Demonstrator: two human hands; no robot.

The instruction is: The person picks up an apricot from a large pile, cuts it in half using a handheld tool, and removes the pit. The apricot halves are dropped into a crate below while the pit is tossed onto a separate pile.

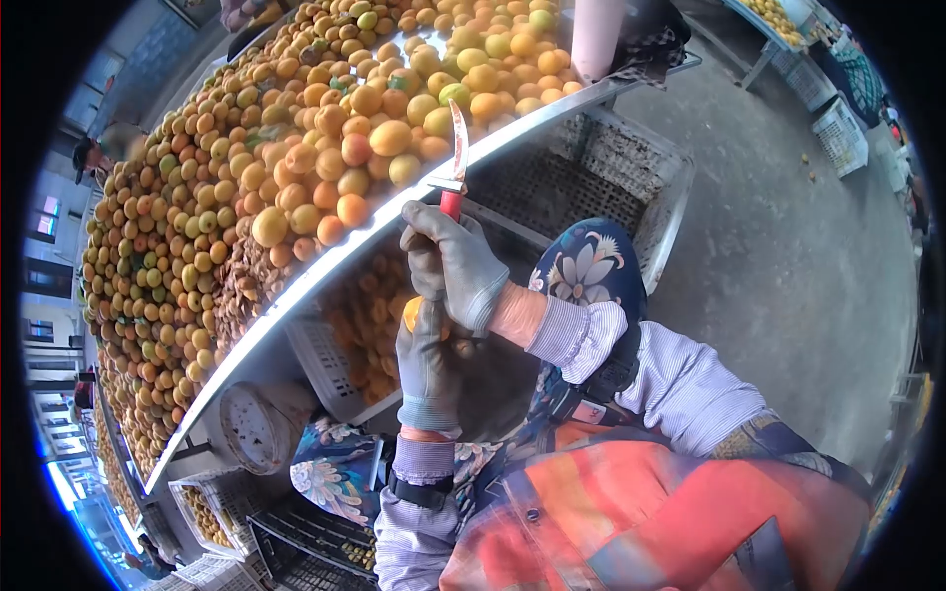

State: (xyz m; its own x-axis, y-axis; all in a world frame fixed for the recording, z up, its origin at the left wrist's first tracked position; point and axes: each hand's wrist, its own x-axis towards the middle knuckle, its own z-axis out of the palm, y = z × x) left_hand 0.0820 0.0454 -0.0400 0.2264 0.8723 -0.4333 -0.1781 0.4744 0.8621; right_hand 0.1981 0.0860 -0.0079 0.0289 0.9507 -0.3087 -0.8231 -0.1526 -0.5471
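My right hand [458, 258], in a grey glove, is wrapped round the red handle of a curved knife [459, 148]. The blade points up past the metal table edge and has reddish-brown stains. Just below, my left hand [426, 360], also gloved, holds an orange-yellow fruit [412, 314] that shows at its fingertips. The two hands are close together, in front of the table edge. Many yellow and orange fruits [390, 138] are heaped on the table [325, 258]. Brown pieces [246, 276] lie among them near the edge.
Under the table, a white crate [323, 366] holds orange pieces, and another crate [680, 202] stands to its right. A dirty bucket [258, 426] and a black crate [305, 544] are at lower left. A person [94, 158] is beyond the heap at far left.
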